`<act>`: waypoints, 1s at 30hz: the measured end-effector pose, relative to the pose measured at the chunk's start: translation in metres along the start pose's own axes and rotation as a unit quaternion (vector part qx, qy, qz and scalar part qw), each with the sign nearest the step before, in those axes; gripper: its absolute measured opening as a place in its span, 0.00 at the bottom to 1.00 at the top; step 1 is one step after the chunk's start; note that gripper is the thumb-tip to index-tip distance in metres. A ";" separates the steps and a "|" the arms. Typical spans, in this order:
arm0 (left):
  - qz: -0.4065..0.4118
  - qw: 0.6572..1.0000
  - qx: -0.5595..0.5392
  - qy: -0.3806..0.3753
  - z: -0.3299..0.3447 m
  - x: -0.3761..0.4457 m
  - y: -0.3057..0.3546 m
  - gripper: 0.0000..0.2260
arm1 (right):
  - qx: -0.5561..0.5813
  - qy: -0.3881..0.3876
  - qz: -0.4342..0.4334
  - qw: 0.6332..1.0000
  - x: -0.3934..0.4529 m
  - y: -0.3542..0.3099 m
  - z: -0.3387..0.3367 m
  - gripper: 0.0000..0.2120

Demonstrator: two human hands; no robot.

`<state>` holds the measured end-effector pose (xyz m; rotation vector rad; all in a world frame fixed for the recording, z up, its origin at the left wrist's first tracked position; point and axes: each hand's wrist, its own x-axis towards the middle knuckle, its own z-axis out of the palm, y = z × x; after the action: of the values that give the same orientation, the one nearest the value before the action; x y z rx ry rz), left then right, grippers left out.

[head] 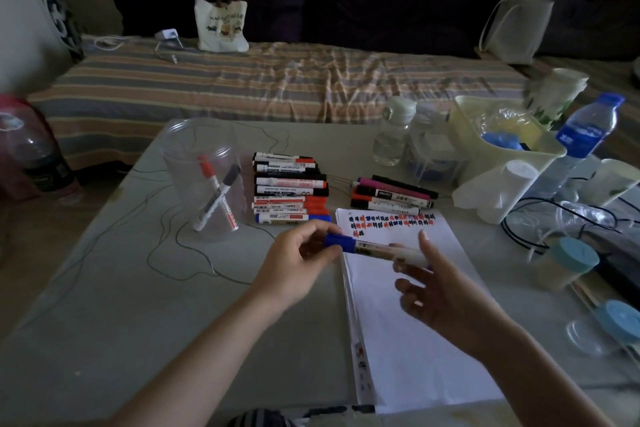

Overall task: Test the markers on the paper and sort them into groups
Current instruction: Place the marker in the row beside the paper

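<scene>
A blue-capped marker (pixel 374 248) is held level above the top of the white paper stack (pixel 408 322). My left hand (pixel 298 263) pinches its blue cap end. My right hand (pixel 443 288) holds the white barrel end, with the forefinger pointing up. Red, blue and black test marks (pixel 388 220) run across the paper's top edge. A row of sorted markers (pixel 291 191) lies behind my left hand, black above, red below, one blue nearest. A smaller pile of markers (pixel 391 196) lies behind the paper. A clear cup (pixel 204 180) holds a red and a black marker.
Clear bottles (pixel 394 132), a pale bin (pixel 502 139), a water bottle (pixel 588 128), blue-lidded jars (pixel 568 263) and black cables crowd the table's right side. A dark bottle (pixel 34 152) stands at the left. A striped bed with a tote bag (pixel 221 24) lies behind.
</scene>
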<state>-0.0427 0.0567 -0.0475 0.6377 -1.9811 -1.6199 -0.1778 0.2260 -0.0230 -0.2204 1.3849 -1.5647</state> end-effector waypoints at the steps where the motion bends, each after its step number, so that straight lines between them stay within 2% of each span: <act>1: 0.009 1.000 0.005 0.007 -0.002 0.003 -0.002 0.12 | -0.111 0.015 -0.023 0.993 0.001 -0.003 -0.004 0.17; 2: 0.017 1.000 0.011 0.008 -0.004 0.006 -0.003 0.12 | -0.252 0.029 -0.055 0.966 0.004 -0.007 -0.006 0.12; 3: 0.024 1.000 0.019 0.001 -0.004 0.009 -0.004 0.12 | -0.373 0.031 -0.090 0.923 0.007 -0.011 -0.006 0.07; 5: 0.038 0.998 0.051 -0.013 -0.002 0.014 -0.005 0.13 | -0.515 0.008 -0.152 0.844 0.021 -0.018 -0.004 0.05; 7: 0.064 0.989 0.131 0.007 -0.004 0.022 -0.010 0.14 | -0.589 0.028 -0.210 0.780 0.040 -0.025 -0.006 0.05; 10: 0.100 0.937 0.327 0.073 -0.023 0.035 -0.024 0.17 | -0.627 0.181 -0.295 0.698 0.074 -0.043 -0.023 0.10; 12: 0.093 0.905 0.406 0.087 -0.036 0.040 -0.031 0.18 | -0.639 0.247 -0.300 0.664 0.096 -0.053 -0.035 0.12; 16: 0.096 0.879 0.459 0.087 -0.045 0.049 -0.042 0.20 | -0.665 0.274 -0.249 0.648 0.130 -0.059 -0.040 0.14; 20: 0.097 0.875 0.467 0.079 -0.045 0.056 -0.052 0.21 | -0.644 0.288 -0.283 0.650 0.148 -0.055 -0.035 0.14; 24: 0.108 0.862 0.489 0.083 -0.045 0.059 -0.060 0.18 | -0.610 0.338 -0.293 0.654 0.157 -0.070 -0.042 0.14; 30: 0.109 0.860 0.489 0.095 -0.041 0.067 -0.063 0.16 | -0.689 0.343 -0.255 0.585 0.179 -0.078 -0.043 0.15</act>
<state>-0.0645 -0.0281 -0.0972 0.8239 -2.5222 -0.2922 -0.3367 0.1088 -0.0531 -1.1011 3.1887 -0.4867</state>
